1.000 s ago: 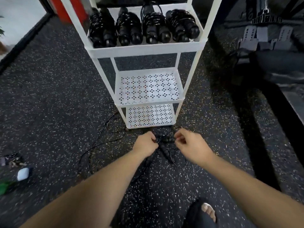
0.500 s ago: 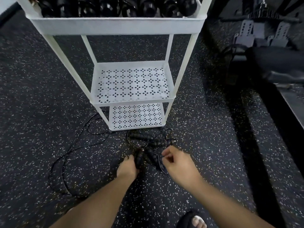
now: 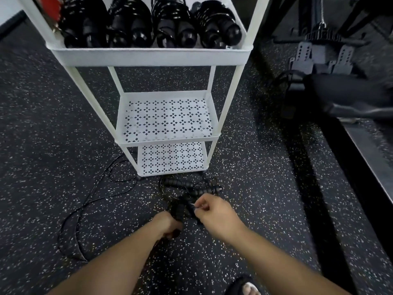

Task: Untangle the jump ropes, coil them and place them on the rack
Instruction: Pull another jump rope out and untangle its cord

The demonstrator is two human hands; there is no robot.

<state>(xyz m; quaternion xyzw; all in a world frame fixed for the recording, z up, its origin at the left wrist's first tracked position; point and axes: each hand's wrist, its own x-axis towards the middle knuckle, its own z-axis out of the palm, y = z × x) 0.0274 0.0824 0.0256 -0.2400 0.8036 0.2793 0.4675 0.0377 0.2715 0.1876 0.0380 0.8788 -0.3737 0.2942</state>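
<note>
- Both hands have come back from the foot of the white rack towards the person, bringing part of the knot along.
- The left hand has its fingers curled round the lower end of a black handle.
- The right hand is nearly closed, thumb and forefinger pinching a thin cord just beside that handle.
- The tangle of jump ropes lies on the speckled floor in front of the bottom shelf, with slack looping away left.
- Four coiled ropes already sit on the top shelf.
- My read: one handle is being worked free, so untangling is under way and coiling hasn't started.
</note>
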